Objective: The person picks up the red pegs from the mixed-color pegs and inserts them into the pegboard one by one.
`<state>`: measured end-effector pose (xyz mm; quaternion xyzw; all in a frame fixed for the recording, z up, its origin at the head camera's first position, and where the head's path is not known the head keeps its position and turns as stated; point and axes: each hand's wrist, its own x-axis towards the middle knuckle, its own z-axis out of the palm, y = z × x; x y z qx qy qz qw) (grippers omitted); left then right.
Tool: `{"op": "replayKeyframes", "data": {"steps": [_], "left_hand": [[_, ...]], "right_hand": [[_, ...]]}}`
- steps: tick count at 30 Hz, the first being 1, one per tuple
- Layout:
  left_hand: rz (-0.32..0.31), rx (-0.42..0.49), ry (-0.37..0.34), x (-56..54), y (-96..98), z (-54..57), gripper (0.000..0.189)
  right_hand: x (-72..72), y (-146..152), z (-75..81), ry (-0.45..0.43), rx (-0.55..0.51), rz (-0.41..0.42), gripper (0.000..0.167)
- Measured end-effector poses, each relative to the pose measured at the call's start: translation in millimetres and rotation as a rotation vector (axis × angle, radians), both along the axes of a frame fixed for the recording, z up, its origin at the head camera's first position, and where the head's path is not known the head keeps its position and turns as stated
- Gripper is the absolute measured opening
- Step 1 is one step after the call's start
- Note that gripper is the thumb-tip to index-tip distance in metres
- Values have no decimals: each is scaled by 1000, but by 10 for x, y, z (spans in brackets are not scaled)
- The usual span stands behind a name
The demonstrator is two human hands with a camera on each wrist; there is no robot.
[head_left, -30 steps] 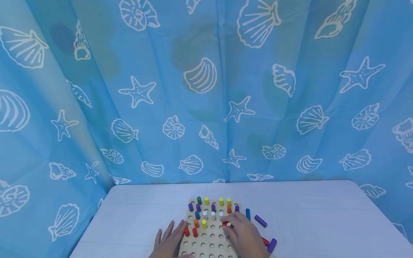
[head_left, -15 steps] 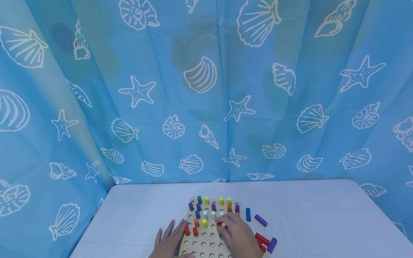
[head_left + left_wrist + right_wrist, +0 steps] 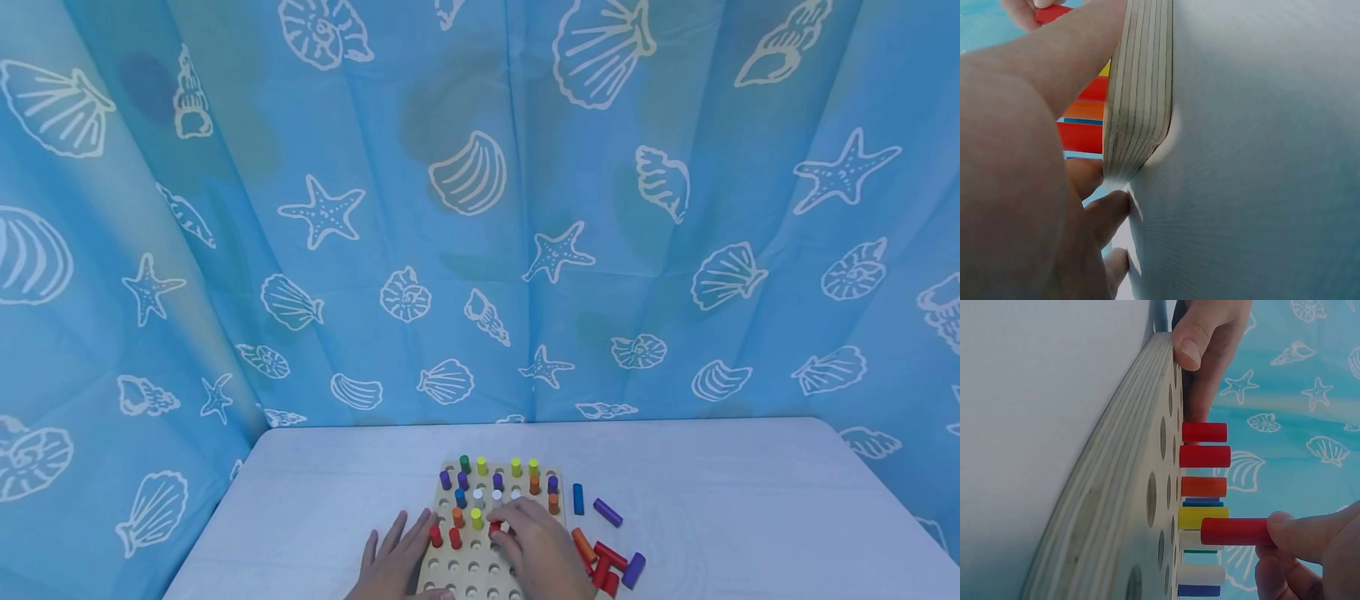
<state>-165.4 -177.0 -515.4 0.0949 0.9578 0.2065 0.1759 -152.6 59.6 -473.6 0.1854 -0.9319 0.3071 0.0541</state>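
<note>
A pale wooden pegboard (image 3: 452, 577) lies on the table, with upright coloured pegs in its far and left holes. My right hand (image 3: 546, 550) pinches a red peg (image 3: 1235, 531) by one end between thumb and fingers. In the right wrist view the peg's free end overlaps the yellow peg (image 3: 1192, 518) and stands out from the board's face. My left hand (image 3: 392, 567) lies with fingers spread at the board's left edge, thumb over the near part. Two red pegs (image 3: 455, 539) stand in holes beside its fingertips. The layered board edge (image 3: 1141, 75) shows close to it in the left wrist view.
Loose red pegs (image 3: 611, 555), an orange peg (image 3: 583, 545) and a purple peg (image 3: 633, 570) lie right of the board. Farther back are a blue peg (image 3: 578, 499) and another purple one. A blue shell-print curtain (image 3: 405, 208) hangs behind the white table (image 3: 720, 500).
My right hand has moved left across the board with the red peg, toward the standing yellow peg. Loose pegs at the right have come into view. My left hand stays put.
</note>
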Motion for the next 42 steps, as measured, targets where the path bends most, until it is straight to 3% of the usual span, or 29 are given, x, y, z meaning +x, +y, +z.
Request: {"op": "replayKeyframes", "data": {"steps": [18, 28, 42], "left_hand": [[-7, 11, 13, 15, 7, 19, 105], [-1, -12, 9, 8, 16, 35, 106], [6, -4, 7, 7, 20, 40, 107]], "right_hand": [[-38, -162, 36, -73, 21, 11, 21], [-56, -182, 15, -20, 12, 29, 21], [-88, -199, -10, -114, 23, 41, 22]]}}
